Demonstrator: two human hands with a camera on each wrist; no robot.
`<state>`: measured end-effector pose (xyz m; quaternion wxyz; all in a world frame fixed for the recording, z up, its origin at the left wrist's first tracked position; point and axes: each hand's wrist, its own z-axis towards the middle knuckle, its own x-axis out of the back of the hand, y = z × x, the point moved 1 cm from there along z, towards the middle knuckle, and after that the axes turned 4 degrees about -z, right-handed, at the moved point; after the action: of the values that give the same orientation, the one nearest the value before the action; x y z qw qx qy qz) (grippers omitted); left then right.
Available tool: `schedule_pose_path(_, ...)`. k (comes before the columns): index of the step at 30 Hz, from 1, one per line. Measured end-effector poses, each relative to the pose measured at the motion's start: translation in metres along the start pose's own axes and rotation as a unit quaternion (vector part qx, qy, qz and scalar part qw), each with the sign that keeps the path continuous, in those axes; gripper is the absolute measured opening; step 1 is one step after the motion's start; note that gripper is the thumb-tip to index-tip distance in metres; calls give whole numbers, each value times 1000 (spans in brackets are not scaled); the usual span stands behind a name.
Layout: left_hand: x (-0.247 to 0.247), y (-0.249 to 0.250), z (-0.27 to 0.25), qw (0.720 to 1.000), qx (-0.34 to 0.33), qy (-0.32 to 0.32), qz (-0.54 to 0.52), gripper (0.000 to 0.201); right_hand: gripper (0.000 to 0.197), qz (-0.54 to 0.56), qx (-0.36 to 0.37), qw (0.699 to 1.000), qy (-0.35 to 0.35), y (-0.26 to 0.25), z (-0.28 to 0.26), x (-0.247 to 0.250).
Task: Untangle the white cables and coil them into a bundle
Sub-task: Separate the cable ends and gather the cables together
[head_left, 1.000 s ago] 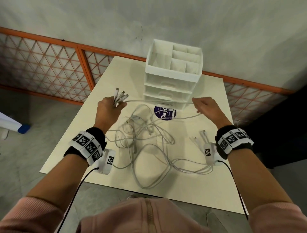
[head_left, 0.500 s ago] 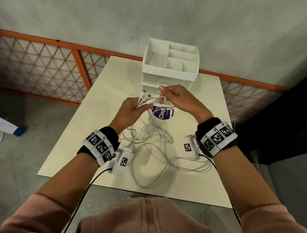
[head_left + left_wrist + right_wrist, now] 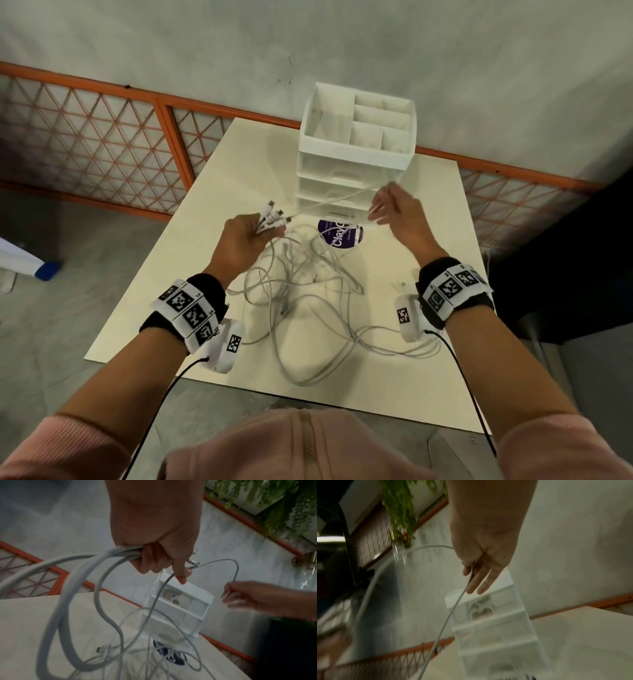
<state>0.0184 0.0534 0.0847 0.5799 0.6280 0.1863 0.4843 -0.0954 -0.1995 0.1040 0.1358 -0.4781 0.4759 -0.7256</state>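
Several white cables [image 3: 308, 301] lie in a loose tangle on the cream table [image 3: 428, 387]. My left hand [image 3: 263, 233] is raised over the tangle and grips a bunch of cable ends, with the connectors [image 3: 272, 216] sticking up out of the fist. In the left wrist view the left hand [image 3: 163, 566] is closed round the thick strands [image 3: 120, 553]. One thin strand [image 3: 335, 200] runs from those connectors to my right hand [image 3: 380, 209]. The right hand [image 3: 474, 574] pinches this strand [image 3: 453, 609] between thumb and fingers, the other fingers outstretched.
A white drawer organizer [image 3: 356, 147] stands at the table's back, just behind both hands. A purple round sticker [image 3: 339, 233] lies in front of it. A loose connector [image 3: 403, 284] lies by my right wrist. An orange lattice fence [image 3: 102, 137] runs behind the table.
My right hand, which met the left hand at the connectors half a second ago, has moved away to the right, drawing one strand out. The left hand has shifted slightly left, still holding the bunch.
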Motion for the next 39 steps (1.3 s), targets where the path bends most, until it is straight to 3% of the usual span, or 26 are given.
schedule_pose_path(3, -5, -18, -2, 996, 42, -57, 45, 21, 24, 26, 81, 990, 112, -38, 8, 25)
schedule_pose_path(6, -9, -22, -2, 993, 63, -84, 56, 17, 16, -28, 134, 982, 134, -63, 11, 46)
schedule_pose_path(11, -3, -18, 6, 990, 92, -75, 76, 27, 16, 45, 121, 990, 55, -61, 7, 59)
schedule_pose_path(15, -6, -17, 9, 982, 112, -104, 108, 39, 13, 69, 104, 992, 5, -54, -3, 56)
schedule_pose_path(18, -7, -28, 10, 980, 119, -93, 129, 28, 24, -6, 70, 997, -19, -40, -2, 57)
schedule_pose_path(22, -3, -40, 11, 976, 133, -76, 153, 41, 28, -174, 0, 985, -5, -4, -1, 71)
schedule_pose_path(25, -1, -43, 11, 967, 139, -127, 170, 29, 24, -149, -50, 982, -108, 14, -19, 66)
schedule_pose_path(28, -1, -43, 7, 946, 135, -216, 203, 17, 30, -194, -92, 935, -282, 33, -38, 51)
schedule_pose_path(31, -5, -45, -2, 903, 144, -328, 238, 16, 41, -302, -166, 826, -445, 62, -54, 32)
schedule_pose_path(34, -8, -51, -12, 857, 165, -413, 259, 18, 51, -371, -216, 740, -517, 87, -72, 9)
schedule_pose_path(36, -8, -57, -19, 836, 199, -448, 248, 20, 49, -378, -228, 727, -527, 91, -82, -2)
schedule_pose_path(39, -4, -59, -28, 823, 250, -455, 230, 43, 40, -359, -235, 746, -509, 80, -79, -9)
